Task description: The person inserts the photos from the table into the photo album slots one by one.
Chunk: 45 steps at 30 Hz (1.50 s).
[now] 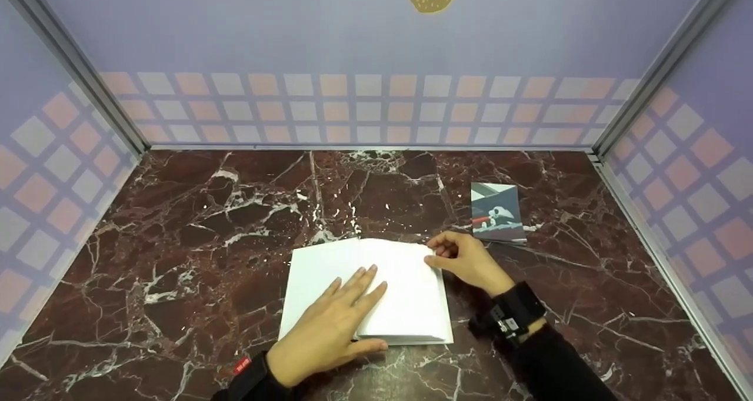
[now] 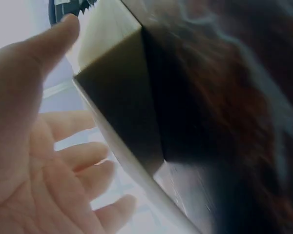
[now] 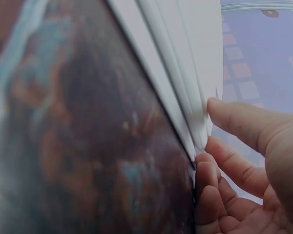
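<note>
Your book (image 1: 406, 298) has smooth, matt paper pages. The table (image 1: 212, 307) is pretty glossy, veined like polished marble, though you can't really tell if it's stone. Your sleeve (image 1: 562, 363) looks like dull cloth, the booklet (image 1: 497, 210) like smooth printed paper. Walls (image 1: 329, 42) are smooth, and you've got metal-looking trim (image 1: 662, 66).

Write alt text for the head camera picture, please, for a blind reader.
An open white-paged book lies on a dark table; the left hand is spread over it while the right hand pinches its upper right corner. Beyond lies a small illustrated booklet or card.
</note>
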{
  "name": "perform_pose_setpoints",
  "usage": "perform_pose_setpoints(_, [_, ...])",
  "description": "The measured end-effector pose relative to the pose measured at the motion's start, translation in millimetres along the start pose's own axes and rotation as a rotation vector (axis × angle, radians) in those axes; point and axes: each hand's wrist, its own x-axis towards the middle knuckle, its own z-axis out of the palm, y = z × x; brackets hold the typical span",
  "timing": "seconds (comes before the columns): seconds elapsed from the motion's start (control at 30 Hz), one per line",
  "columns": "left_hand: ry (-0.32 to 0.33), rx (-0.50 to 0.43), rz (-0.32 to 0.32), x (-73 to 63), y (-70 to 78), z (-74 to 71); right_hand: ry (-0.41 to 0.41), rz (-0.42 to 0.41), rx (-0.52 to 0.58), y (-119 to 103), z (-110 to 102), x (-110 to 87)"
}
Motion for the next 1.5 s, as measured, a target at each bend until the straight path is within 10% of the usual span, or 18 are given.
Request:
perform_pose_setpoints(0.37, [0.029, 0.064, -0.014, 2.5, 3.6, 5.6, 0.021, -0.009, 0.008, 0, -16, 7.2])
perform_pose_setpoints(0.73, [0.066, 0.074, -0.018, 2.5, 6.0, 8.6, 0.154, 0.144, -0.207, 9, -93, 26.2])
perform_pose_setpoints(1.5, [0.023, 0.089, -0.04, 2.6, 9.4, 10.9, -0.005, 0.365, -0.441, 49, -145, 54.5])
